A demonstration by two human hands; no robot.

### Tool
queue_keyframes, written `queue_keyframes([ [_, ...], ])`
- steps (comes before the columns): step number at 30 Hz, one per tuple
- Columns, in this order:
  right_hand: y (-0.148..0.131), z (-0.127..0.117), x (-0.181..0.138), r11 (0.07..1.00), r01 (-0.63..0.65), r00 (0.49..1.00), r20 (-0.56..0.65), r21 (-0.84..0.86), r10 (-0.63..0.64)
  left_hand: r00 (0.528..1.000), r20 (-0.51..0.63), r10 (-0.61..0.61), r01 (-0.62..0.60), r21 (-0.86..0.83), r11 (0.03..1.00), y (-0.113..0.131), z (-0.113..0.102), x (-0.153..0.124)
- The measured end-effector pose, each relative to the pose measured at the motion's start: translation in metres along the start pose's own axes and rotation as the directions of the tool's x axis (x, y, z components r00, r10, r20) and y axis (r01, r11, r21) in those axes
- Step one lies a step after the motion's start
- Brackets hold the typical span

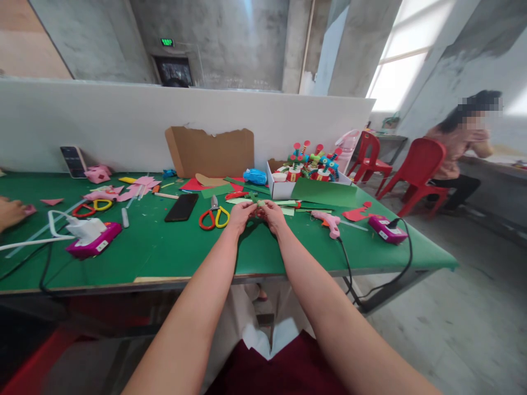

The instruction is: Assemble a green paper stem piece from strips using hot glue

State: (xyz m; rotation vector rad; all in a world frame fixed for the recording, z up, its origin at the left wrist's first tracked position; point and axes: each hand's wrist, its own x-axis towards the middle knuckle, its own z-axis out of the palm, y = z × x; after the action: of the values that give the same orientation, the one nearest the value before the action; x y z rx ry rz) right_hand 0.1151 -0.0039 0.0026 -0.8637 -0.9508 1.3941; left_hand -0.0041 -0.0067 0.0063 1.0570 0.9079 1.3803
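My left hand [241, 214] and my right hand [272, 214] meet above the green table [164, 247], fingers pinched together on a small green craft piece [259, 203]. Both forearms reach forward from the bottom of the view. Red-and-yellow scissors [214, 217] lie just left of my left hand, beside a black phone [181, 207]. A pink glue gun [329, 222] lies to the right of my right hand, its black cord running off the table's front edge.
A white box [284, 186] of finished colourful crafts, green and red paper, and torn cardboard [211, 151] sit behind. Magenta power strips [94, 241] [387, 229] lie left and right. Another person's hand [10, 211] rests at far left. A person sits on red chairs [415, 175] at right.
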Motion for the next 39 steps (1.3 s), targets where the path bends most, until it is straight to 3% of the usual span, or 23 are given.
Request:
queue_keyframes([
  [17, -0.001, 0.001, -0.003, 0.999, 0.018, 1.000, 0.017, -0.037, -0.017, 0.999, -0.027, -0.029, 0.029, -0.002, 1.000, -0.008, -0.002, 0.008],
  [32, 0.006, 0.001, 0.003, 0.985, 0.096, 0.991, -0.074, -0.146, -0.107, 0.996, -0.038, -0.076, 0.076, -0.018, 0.997, -0.011, -0.003, 0.008],
  [39, 0.001, 0.005, -0.003, 0.980, 0.132, 0.991, 0.045, -0.148, -0.127, 0.994, -0.091, -0.057, 0.052, -0.055, 0.997, -0.007, -0.002, 0.007],
])
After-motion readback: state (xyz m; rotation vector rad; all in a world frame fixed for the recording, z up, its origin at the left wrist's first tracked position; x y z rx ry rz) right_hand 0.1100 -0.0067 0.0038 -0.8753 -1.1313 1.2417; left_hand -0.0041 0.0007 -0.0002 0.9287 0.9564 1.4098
